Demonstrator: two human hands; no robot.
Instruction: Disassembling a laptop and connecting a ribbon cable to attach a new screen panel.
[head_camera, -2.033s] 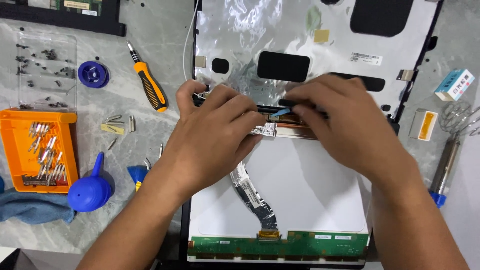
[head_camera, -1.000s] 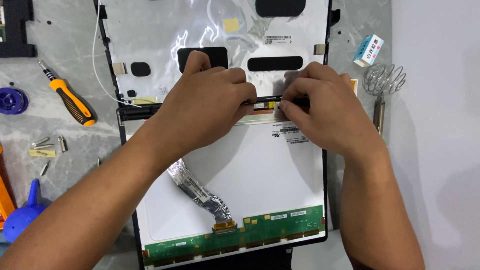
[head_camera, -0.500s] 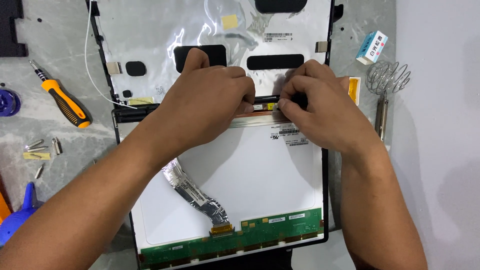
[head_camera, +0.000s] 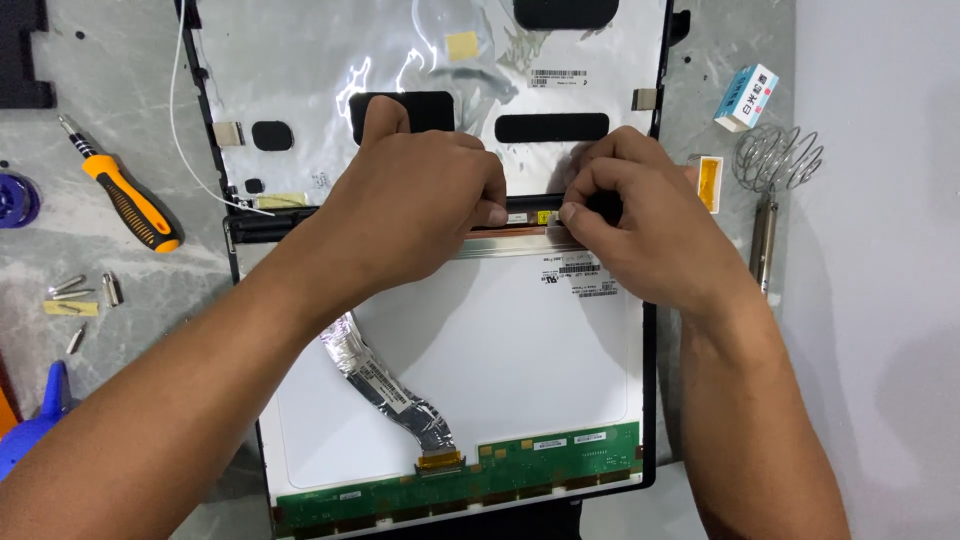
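Head view: your left hand (head_camera: 415, 205) lies palm down across the black hinge bar (head_camera: 270, 222) that runs between the silvery back cover (head_camera: 320, 70) and the white display panel (head_camera: 500, 340). Its fingers are curled, with the tips pressed against the bar near the middle; whether they pinch anything there I cannot tell. Your right hand (head_camera: 650, 225) sits just beside it, fingers clenched, thumb and forefinger nipped together on a small part at the bar's edge, too small to identify. The two hands are nearly touching.

The display panel lies face down in its black frame, directly below your hands, on the grey work surface (head_camera: 120, 130). A foil-wrapped flat cable (head_camera: 385, 390) crosses it to the green circuit strip (head_camera: 470, 475) at the lower edge.

To your left lie an orange-handled screwdriver (head_camera: 125, 200) and loose screwdriver bits (head_camera: 85, 290). To your right are a small box (head_camera: 747, 97), a coiled wire stand (head_camera: 778, 158) and a small yellow-and-white piece (head_camera: 708, 183) near your right hand.
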